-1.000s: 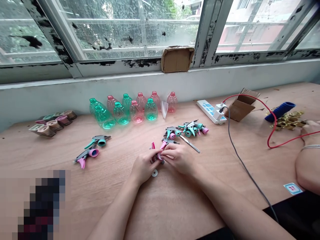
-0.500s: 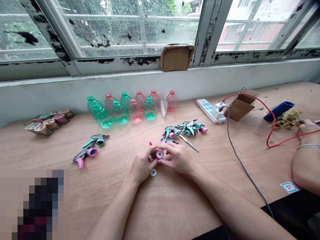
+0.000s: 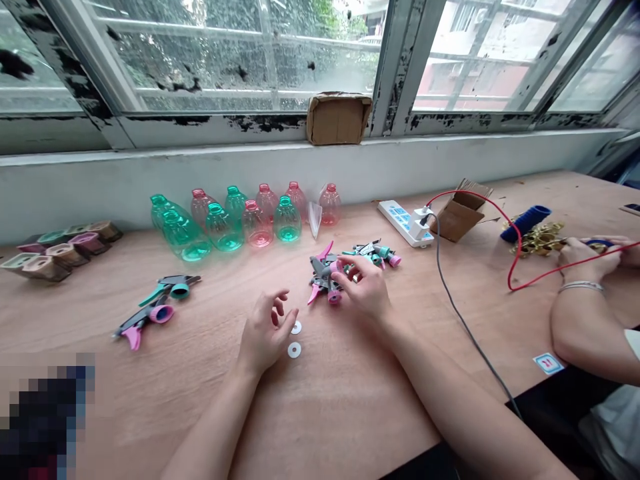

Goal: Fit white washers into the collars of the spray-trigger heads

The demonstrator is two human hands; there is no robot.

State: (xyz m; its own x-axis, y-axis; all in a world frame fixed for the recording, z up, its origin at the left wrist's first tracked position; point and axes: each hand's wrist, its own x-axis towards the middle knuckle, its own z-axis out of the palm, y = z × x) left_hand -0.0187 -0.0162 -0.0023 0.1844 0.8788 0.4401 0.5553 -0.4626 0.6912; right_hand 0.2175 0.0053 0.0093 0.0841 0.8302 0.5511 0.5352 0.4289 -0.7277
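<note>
My right hand (image 3: 367, 290) pinches the pink collar of a grey-and-pink trigger spray head (image 3: 336, 267) over a small cluster of similar heads. Among them a pink-collared spray head (image 3: 333, 297) lies just below my fingertips. My left hand (image 3: 265, 333) is empty, its fingers loosely curled and apart, held above the wooden table (image 3: 320, 413). By its thumb lie two flat white washers, an upper washer (image 3: 297, 327) partly behind the thumb and a lower washer (image 3: 294, 350). Further left rest a teal spray head (image 3: 175, 289) and a pink spray head (image 3: 155, 315).
Green and pink clear bottles (image 3: 229, 230) stand along the wall. More spray heads (image 3: 383, 252) lie beyond my right hand. A power strip (image 3: 397, 220), grey cable (image 3: 463, 320) and red cord (image 3: 517, 247) are to the right. Another person's hands (image 3: 583, 260) work near gold-coloured parts (image 3: 540, 240).
My hands have separated. The right has carried the spray head forward to the cluster; the left has let go and moved left. A second washer now shows. The view has shifted right.
</note>
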